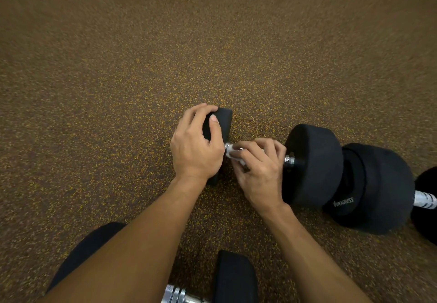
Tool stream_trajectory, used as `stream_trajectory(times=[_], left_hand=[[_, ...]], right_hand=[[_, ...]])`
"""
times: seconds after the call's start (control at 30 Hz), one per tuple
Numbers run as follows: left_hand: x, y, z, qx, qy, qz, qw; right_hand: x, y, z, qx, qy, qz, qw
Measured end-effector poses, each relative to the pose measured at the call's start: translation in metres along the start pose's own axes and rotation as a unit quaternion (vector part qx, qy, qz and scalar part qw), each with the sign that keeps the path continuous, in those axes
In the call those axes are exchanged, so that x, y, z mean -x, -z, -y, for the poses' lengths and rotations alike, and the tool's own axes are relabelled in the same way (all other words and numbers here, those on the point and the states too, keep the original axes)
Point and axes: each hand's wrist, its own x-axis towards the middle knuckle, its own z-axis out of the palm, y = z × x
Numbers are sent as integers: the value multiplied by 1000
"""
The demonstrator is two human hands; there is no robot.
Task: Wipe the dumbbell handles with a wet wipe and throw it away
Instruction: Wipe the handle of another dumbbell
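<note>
Gripping one weight of the dumbbell (312, 165) on the floor (118, 89) with the left hand (196, 146), the person curls the right hand (260, 172) and its fingers (262, 145), holding the wet wipe (230, 153), round the handle (289, 160), which next probably needs rubbing toward the other weight.

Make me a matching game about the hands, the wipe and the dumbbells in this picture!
Things:
1. left hand
2. right hand
3. wet wipe
4. nearest dumbbell

Places or states:
A. white, on the shiny handle
B. grips a black weight end
C. at the picture's bottom edge, partly cut off
D. holds the wet wipe

Pairs: 1-B, 2-D, 3-A, 4-C
</note>
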Motion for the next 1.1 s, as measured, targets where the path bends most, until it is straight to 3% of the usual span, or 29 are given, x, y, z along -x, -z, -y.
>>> stream_trajectory(times=[0.73,0.93,1.1], left_hand=[[0,0,-2,0,6,-3,1000],[0,0,-3,-3,16,2,1000],[-1,0,-2,-2,17,2,1000]], right_hand=[[6,-5,-3,38,38,-25,998],[15,5,-6,54,-14,-44,997],[7,-3,-5,45,10,-17,999]])
